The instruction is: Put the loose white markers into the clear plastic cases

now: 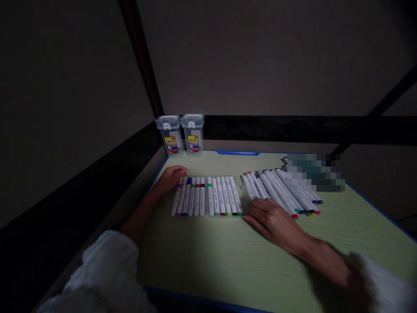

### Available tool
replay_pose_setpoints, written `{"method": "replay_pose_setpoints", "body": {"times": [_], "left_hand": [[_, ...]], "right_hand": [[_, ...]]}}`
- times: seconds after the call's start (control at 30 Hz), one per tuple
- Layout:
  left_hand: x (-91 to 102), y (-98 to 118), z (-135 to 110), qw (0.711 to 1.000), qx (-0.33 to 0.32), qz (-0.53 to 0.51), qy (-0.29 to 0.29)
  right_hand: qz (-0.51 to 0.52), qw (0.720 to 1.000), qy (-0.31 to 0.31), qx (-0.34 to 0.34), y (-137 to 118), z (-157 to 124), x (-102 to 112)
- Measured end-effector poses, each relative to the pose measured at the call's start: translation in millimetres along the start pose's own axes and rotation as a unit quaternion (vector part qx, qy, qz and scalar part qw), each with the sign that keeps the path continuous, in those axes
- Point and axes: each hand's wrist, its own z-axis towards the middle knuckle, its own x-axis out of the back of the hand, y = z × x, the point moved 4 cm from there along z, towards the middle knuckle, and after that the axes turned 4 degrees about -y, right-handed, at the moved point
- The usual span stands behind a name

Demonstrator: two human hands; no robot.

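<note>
White markers (197, 200) with coloured caps lie side by side in a clear plastic tray (206, 211) on the table, in two groups. My left hand (171, 177) rests by the tray's upper left corner, fingers stretched to the right; its thumb is hidden. At the tray's right edge is my right hand (272, 222), with thumb and fingers apart and nothing visible between them. Its fingertips are near the last marker, which has a green end. Just beyond this hand lies a loose pile of white markers (280, 189), partly covered by it.
Two clear lidded boxes (193, 141) with yellow labels stand at the table's back left corner. A blurred-out item (316, 171) lies at the back right, behind the pile. The pale table (208, 261) has a blue rim, and dark-framed walls rise behind and to the left.
</note>
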Motion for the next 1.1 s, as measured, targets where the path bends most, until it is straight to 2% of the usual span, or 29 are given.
{"method": "replay_pose_setpoints", "body": {"times": [0.2, 0.43, 0.87, 1.1], "left_hand": [[-3.8, 4.0, -7.9, 0.999, 0.019, -0.037, -0.018], [-19.3, 9.9, -10.9, 0.992, 0.016, -0.093, -0.080], [-32.1, 17.0, -13.0, 0.982, 0.015, -0.116, -0.146], [-39.1, 19.4, -13.2, 0.977, -0.008, -0.119, -0.175]], "right_hand": [[0.007, 1.000, -0.011, 0.004, -0.8, -1.7, 3.8], [-0.004, 1.000, 0.001, 0.012, -3.0, -3.4, 6.8], [-0.034, 0.999, -0.008, 0.007, -0.6, 2.2, 5.7], [-0.065, 0.998, -0.003, 0.014, 1.0, 5.3, 3.1]]}}
